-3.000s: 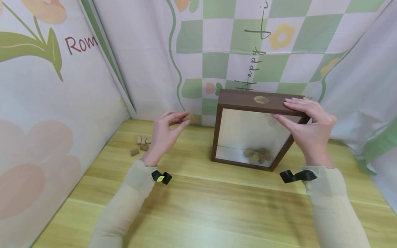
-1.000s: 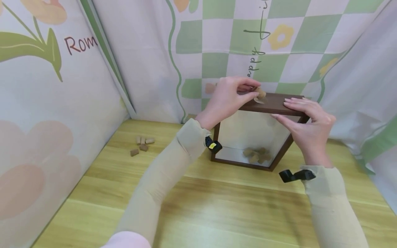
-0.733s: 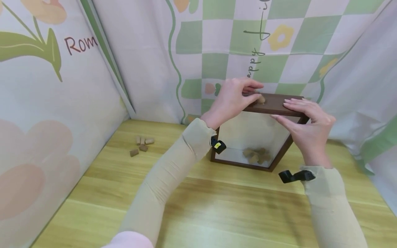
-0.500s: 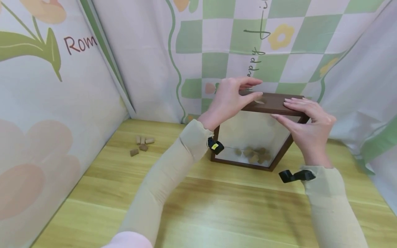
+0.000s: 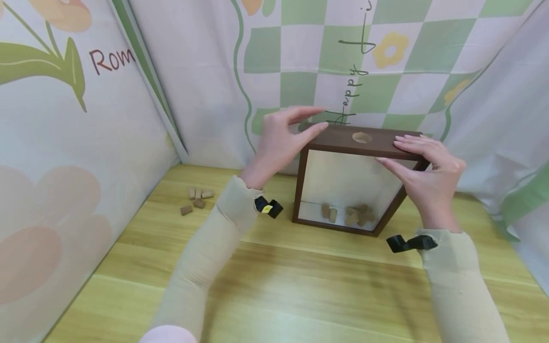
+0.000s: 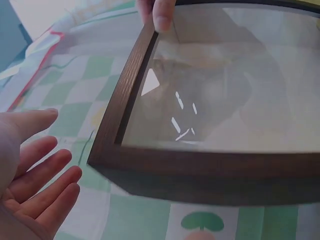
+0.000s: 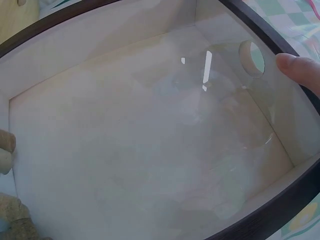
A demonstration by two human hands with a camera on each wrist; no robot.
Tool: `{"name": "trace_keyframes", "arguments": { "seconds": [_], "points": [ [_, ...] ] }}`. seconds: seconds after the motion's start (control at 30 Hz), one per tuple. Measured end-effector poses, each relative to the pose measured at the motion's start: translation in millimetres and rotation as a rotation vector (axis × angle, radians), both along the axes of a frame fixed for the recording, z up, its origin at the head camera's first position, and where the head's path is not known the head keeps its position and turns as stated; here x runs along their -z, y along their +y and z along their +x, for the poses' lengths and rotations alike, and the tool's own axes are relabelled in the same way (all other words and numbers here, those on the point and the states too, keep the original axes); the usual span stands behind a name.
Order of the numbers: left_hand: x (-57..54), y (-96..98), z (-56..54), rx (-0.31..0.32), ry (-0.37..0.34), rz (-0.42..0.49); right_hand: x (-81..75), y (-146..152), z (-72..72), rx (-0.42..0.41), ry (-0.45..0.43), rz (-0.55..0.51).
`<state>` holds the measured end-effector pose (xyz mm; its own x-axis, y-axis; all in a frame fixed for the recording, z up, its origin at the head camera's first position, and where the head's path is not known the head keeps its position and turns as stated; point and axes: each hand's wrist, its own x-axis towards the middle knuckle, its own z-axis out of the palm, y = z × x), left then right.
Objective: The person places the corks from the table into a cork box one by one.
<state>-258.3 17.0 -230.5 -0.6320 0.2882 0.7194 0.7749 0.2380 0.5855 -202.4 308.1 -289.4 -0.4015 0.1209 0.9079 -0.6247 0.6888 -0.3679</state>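
Note:
A dark brown shadow box with a clear front stands upright on the table, a round hole in its top. My right hand grips its top right edge, thumb on the front and fingers over the top. Beside the top left corner is my left hand, fingers extended and apart, holding nothing; the left wrist view shows its bare fingers. Inside at the bottom lie several corks, and an upright cork stands to their left. Corks also show at the right wrist view's left edge.
Several loose corks lie on the wooden table at the left, beyond the left forearm. A printed curtain hangs close behind the box, and another cloth panel borders the table's left side.
My left hand carried a cork from the left to the top hole and let it drop inside, where it now stands upright. The hand has since drawn back left. My right hand stays put.

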Motion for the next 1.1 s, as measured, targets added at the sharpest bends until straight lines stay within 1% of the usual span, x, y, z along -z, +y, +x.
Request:
{"name": "trace_keyframes", "arguments": {
  "seconds": [0.07,0.17,0.27,0.43,0.53,0.67,0.77,0.87,0.93,1.1],
  "points": [
    [2.1,-9.6,-0.4,-0.032,-0.010,0.014,-1.5,-3,1.5,-0.005,0.004,-0.004],
    [6.7,-24.2,-2.0,-0.079,-0.006,0.031,-3.2,-5,3.8,-0.007,0.006,-0.004],
    [11.1,-40.6,-4.8,-0.104,-0.003,0.041,-3.1,-6,4.0,-0.010,0.007,-0.008],
    [18.9,-73.5,-11.7,-0.172,-0.040,0.054,-0.8,-2,0.8,-0.010,0.002,-0.008],
    [26.3,-94.8,-15.1,-0.221,-0.059,0.072,-0.1,-1,-0.1,-0.004,0.000,-0.007],
    [39.9,-123.5,-17.7,-0.292,-0.090,0.107,-0.2,-2,-0.6,-0.004,0.003,-0.006],
    [51.9,-143.4,-17.1,-0.354,-0.137,0.129,-0.3,-2,-1.1,-0.012,0.008,-0.008],
    [63.5,-160.2,-14.3,-0.399,-0.192,0.136,0.2,-1,-1.8,-0.015,0.008,-0.009],
    [71.4,-170.2,-12.4,-0.422,-0.222,0.115,0.7,0,-2.1,-0.010,0.005,-0.007],
    [93.6,-192.7,-7.1,-0.449,-0.284,0.040,0.6,0,-1.0,0.000,0.002,-0.007]
  ]
}}
